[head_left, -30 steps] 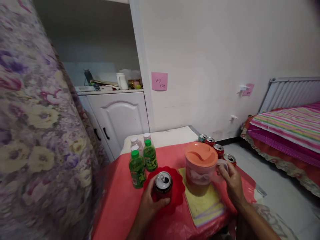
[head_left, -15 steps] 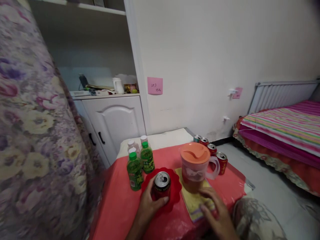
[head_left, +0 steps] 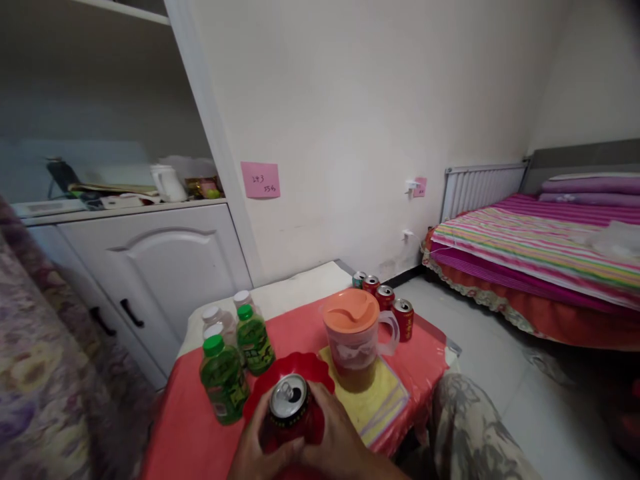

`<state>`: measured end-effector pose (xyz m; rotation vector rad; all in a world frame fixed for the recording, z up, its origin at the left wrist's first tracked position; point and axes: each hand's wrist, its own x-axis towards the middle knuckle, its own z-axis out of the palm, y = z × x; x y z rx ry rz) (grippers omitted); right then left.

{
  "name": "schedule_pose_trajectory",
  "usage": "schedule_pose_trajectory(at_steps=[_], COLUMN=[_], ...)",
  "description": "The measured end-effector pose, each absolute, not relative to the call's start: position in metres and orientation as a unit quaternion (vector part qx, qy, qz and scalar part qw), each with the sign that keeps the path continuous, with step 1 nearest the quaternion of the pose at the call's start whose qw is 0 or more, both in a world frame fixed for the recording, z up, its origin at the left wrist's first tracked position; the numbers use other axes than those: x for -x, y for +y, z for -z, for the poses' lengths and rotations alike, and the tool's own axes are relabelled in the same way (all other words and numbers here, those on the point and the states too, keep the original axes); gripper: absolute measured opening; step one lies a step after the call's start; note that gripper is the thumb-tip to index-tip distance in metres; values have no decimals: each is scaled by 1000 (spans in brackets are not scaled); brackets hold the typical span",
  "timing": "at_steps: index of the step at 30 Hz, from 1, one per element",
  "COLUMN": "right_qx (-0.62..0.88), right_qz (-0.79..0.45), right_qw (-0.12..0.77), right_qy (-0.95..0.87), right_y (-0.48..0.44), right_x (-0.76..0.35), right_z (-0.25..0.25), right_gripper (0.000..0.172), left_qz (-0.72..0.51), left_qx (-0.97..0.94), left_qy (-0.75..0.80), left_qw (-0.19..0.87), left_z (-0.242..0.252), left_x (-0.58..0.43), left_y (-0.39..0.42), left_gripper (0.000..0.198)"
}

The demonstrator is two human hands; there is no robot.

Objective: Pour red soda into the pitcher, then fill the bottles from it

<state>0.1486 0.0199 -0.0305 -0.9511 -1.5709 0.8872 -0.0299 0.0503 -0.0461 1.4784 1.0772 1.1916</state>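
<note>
Head view: we find the can upright, long axis vertical.
Left hand: grasping it from 8 o'clock.
Right hand: grasping it from 4 o'clock.

1. This is a room in a home, a bedroom.
2. A bed with a pink striped blanket stands at the side.
3. A white ribbed heater is on the wall by it.
4. A white wooden cupboard has a small white jug on top.

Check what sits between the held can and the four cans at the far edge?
Head view: orange-lidded pitcher on yellow cloth, beyond the held can.
</note>
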Motion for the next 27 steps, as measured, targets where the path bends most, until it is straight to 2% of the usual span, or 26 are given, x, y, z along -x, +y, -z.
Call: schedule_pose_trajectory(at_steps=[12,19,27], right_qx=[366,369,524], right_qz=[-418,-459,-336], right_qw=[552,554,561], right_qy=[-622,-588,-546], right_y=[0,-28,-55], right_x=[-161,-203,-296], right_z=[26,32,65], right_gripper=[86,97,86], left_qz=[-444,-463,-425], left_qx=[-606,-565,-593], left_qy=[376,401,418], left_qw=[543,554,541], left_z=[36,27,25], left_x=[32,37,33], left_y=[37,37,40], left_gripper=[86,62,57])
